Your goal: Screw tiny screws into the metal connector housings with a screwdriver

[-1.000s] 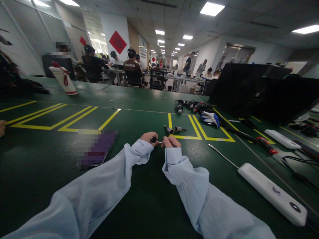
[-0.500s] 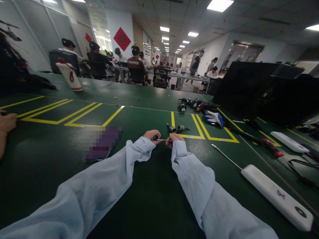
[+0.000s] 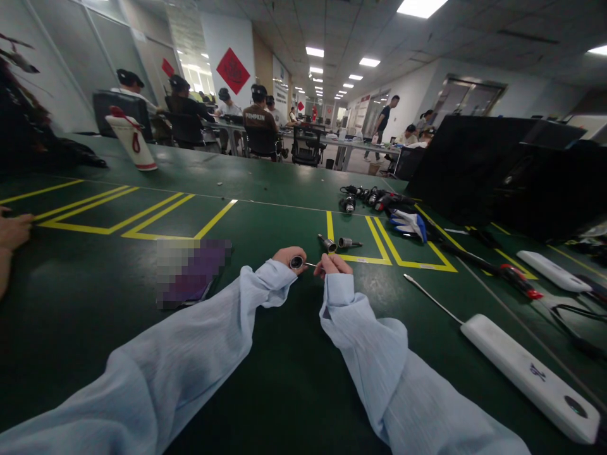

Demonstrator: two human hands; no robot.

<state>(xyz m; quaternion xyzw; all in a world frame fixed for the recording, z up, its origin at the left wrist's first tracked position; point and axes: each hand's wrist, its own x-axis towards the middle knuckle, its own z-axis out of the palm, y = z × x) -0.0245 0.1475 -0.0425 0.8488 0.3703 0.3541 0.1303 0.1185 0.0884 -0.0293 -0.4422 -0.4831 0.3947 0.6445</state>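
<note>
My left hand (image 3: pixel 287 255) is closed around a round metal socket (image 3: pixel 296 262), its dark open end facing me. A thin metal rod (image 3: pixel 311 265) bridges the small gap between the socket and my right hand (image 3: pixel 332 264), whose fingers pinch the rod's other end. Whether the rod enters the socket or only touches it, I cannot tell. Just beyond my right hand, two metal sockets with shanks lie on the green table: one on the left (image 3: pixel 327 242), one on the right (image 3: pixel 348 242).
A purple, partly blurred item (image 3: pixel 196 275) lies left of my hands. To the right are a white tool with a long thin shaft (image 3: pixel 526 373), a blue-and-white glove (image 3: pixel 408 224) and a red-and-black handle (image 3: pixel 519 281). Another person's hand (image 3: pixel 14 230) rests at the left edge.
My right hand has shifted slightly toward my left hand, so less of the rod shows between them. My left hand stays about where it was, holding the socket.
</note>
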